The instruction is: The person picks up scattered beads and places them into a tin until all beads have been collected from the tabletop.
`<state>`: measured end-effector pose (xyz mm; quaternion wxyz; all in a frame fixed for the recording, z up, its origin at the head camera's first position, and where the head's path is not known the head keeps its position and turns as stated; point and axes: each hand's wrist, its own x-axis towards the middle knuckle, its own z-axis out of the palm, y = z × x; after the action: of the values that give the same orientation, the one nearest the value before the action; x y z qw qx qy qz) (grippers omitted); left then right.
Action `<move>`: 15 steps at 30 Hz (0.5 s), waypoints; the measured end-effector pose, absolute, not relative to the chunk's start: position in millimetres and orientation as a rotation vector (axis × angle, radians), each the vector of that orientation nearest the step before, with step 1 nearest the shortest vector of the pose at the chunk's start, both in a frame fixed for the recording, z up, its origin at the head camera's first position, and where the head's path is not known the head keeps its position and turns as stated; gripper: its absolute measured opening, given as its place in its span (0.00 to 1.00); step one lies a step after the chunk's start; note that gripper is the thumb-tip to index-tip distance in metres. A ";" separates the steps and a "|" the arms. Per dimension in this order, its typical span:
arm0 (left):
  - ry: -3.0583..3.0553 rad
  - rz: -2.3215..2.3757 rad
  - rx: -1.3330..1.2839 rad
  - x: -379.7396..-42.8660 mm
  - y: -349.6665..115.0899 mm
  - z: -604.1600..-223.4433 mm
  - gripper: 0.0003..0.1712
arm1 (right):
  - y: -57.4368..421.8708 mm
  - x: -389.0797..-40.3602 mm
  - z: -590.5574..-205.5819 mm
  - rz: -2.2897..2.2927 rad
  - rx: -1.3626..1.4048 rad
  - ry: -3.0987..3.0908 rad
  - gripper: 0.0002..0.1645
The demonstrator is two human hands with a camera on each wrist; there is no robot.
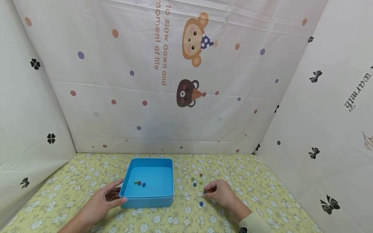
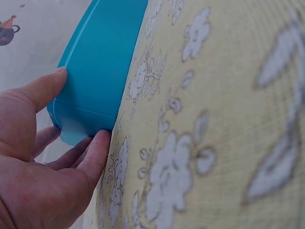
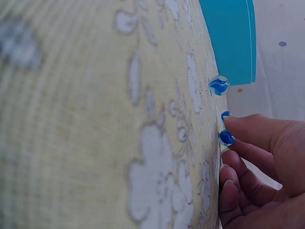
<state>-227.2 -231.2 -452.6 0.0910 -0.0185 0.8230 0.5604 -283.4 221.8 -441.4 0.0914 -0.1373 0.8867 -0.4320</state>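
A square blue open box (image 1: 150, 202) stands on the cloth, with three small glass marbles (image 1: 139, 183) on its floor. My left hand (image 1: 100, 202) holds the box's near left corner, thumb on the front side and fingers along the left side; the left wrist view shows this hand (image 2: 52, 157) gripping the corner. To the right of the box, my right hand (image 1: 220, 194) pinches a blue marble (image 3: 227, 138) between thumb and index finger, just at the cloth. Another blue marble (image 1: 201, 204) lies nearer me. Several more marbles (image 1: 195, 184) lie beyond the right fingertips.
A yellow floral cloth (image 1: 233, 168) covers the table. Printed white sheets hang as a back wall (image 1: 163, 113) and as side walls, the right one (image 1: 314, 123) with black bows. The box's raised walls stand between the two hands.
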 end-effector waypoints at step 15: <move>2.434 1.661 -0.066 -227.3 -232.0 -452.3 0.51 | 221.1 -283.9 -443.9 -1.254 -0.399 2.673 0.09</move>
<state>-227.3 -232.0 -452.3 0.0966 -0.0223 0.8219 0.5609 -283.9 221.1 -443.9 0.0811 -0.1334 0.8942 -0.4196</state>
